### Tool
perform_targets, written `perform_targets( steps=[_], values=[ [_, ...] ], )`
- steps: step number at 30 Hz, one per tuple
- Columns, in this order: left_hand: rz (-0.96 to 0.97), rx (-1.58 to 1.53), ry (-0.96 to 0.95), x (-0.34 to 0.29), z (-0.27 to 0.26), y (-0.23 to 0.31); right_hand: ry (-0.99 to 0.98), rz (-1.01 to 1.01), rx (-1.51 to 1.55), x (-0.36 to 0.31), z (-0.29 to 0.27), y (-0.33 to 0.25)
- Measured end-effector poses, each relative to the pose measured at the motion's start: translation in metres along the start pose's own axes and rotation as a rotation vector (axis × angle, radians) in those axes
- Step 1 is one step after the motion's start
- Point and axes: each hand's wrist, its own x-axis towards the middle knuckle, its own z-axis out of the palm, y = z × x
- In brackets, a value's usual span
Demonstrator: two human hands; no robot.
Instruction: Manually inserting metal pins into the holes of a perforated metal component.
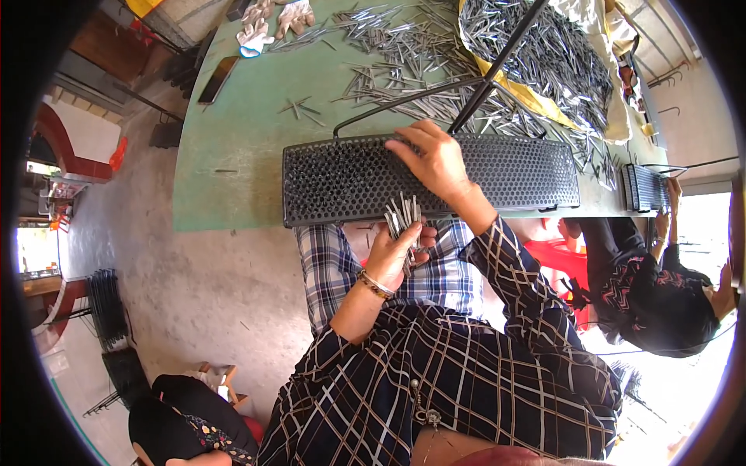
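Note:
A long black perforated metal rack (505, 172) lies along the table's near edge, above my lap. Its many small round holes look darker and more filled toward the left end, though the detail is too fine to be sure. My left hand (392, 250), just below the rack, is closed around a bundle of thin grey metal strips (402, 213) whose ends fan upward. Over the rack's middle, my right hand (439, 161) touches the upper face with bent fingers. Whatever its fingertips pinch, if anything, is too small to make out.
Loose metal strips are strewn over the green table (225, 179), with a large heap on a yellow-edged sack (536, 97). A black rod frame (497, 66) rises from the rack. A phone (218, 80) and work gloves (268, 25) lie far left. A co-worker (653, 295) handles another rack (643, 189) at right.

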Motion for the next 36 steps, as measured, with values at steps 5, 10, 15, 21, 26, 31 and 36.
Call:
perform_targets(
  steps=[5, 10, 15, 21, 26, 31, 36],
  values=[
    [0.125, -0.064, -0.003, 0.001, 0.000, 0.003, -0.364, 0.341, 0.300, -0.013, -0.037, -0.007],
    [0.142, -0.068, -0.018, 0.004, 0.006, 0.004, -0.561, 0.557, 0.544, -0.037, -0.041, -0.005],
    [0.144, -0.068, 0.003, 0.004, 0.002, 0.001, -0.567, 0.755, 0.591, -0.029, -0.044, -0.011],
    [0.110, -0.027, -0.004, 0.006, -0.001, -0.005, -0.014, 0.524, 0.552, -0.009, -0.021, -0.002],
    [0.018, -0.039, 0.013, 0.004, 0.003, -0.005, 0.003, 0.384, 0.321, -0.003, -0.001, 0.012],
    [-0.014, -0.026, 0.022, 0.003, -0.001, -0.005, 0.035, 0.347, 0.259, -0.005, 0.003, 0.012],
    [-0.023, -0.034, 0.000, 0.002, 0.001, -0.005, 0.001, 0.309, 0.217, -0.011, 0.004, 0.014]
  ],
)
